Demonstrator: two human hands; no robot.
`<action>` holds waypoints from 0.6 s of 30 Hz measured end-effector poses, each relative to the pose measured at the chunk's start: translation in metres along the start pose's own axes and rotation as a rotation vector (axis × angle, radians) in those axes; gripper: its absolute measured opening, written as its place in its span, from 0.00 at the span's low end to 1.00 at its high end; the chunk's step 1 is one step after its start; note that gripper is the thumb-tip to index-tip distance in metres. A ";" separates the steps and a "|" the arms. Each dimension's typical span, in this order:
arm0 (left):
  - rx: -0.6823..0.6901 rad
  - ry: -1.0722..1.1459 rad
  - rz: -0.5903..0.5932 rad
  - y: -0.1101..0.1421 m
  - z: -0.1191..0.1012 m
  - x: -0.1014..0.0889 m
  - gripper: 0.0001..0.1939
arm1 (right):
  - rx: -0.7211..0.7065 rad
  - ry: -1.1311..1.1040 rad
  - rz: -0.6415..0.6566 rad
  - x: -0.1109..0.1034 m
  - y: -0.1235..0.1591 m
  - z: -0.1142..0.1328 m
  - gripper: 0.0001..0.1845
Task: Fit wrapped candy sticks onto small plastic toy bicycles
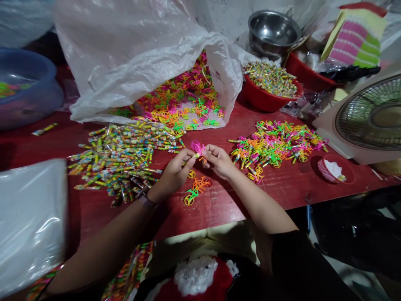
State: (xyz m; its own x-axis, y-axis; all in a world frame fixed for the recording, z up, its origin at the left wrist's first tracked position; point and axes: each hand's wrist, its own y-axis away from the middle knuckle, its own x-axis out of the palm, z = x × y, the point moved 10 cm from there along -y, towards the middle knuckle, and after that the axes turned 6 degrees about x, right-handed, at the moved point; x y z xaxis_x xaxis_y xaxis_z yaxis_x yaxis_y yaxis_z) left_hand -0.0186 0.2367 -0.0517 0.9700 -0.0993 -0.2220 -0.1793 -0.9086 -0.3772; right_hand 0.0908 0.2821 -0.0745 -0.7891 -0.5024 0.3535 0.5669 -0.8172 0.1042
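Note:
Over the middle of the red table, my left hand (pixel 175 169) and my right hand (pixel 219 162) almost meet, both with fingers pinched. A small pink plastic toy bicycle (pixel 196 146) is between the right fingertips. My left fingers grip a thin wrapped candy tube, its yellowish end (pixel 196 156) touching the bicycle; the rest is hidden by the fingers. Just below lie several loose toy bicycles, orange (pixel 201 184) and green (pixel 191 195) among them. Beside my left hand spreads a heap of wrapped candy tubes (pixel 115 154). Right of my right hand is a pile of bicycles with tubes (pixel 275 144).
A large clear plastic bag (pixel 144 54) spills toy bicycles at the back. Behind the right pile stands a red bowl (pixel 266 100) of small wrapped pieces. A fan (pixel 369 117) and a small red basket (pixel 327 171) are right; a blue tub (pixel 28 100) and plastic-wrapped stack (pixel 31 221) left.

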 end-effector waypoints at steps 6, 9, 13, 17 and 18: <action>0.091 -0.248 -0.021 0.003 -0.013 -0.007 0.06 | -0.044 0.183 -0.094 -0.001 0.003 0.004 0.28; 0.148 -0.404 -0.026 0.004 -0.022 -0.009 0.07 | -0.120 0.358 -0.143 0.000 0.008 0.013 0.25; 0.181 -0.554 -0.031 0.005 -0.027 -0.008 0.08 | -0.214 0.547 -0.201 0.003 0.014 0.022 0.19; 0.164 -0.692 -0.038 0.007 -0.022 -0.006 0.09 | -0.263 0.738 -0.280 0.005 0.018 0.026 0.14; 0.156 -0.706 -0.041 0.007 -0.021 -0.006 0.09 | -0.268 0.765 -0.293 0.005 0.018 0.027 0.13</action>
State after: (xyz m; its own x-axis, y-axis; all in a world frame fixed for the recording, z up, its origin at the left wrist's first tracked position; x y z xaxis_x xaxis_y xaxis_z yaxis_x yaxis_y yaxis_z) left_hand -0.0220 0.2228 -0.0343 0.6480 0.2671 -0.7132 -0.2179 -0.8323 -0.5097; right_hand 0.1032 0.2726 -0.0455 -0.8918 -0.2339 -0.3873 0.3162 -0.9344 -0.1638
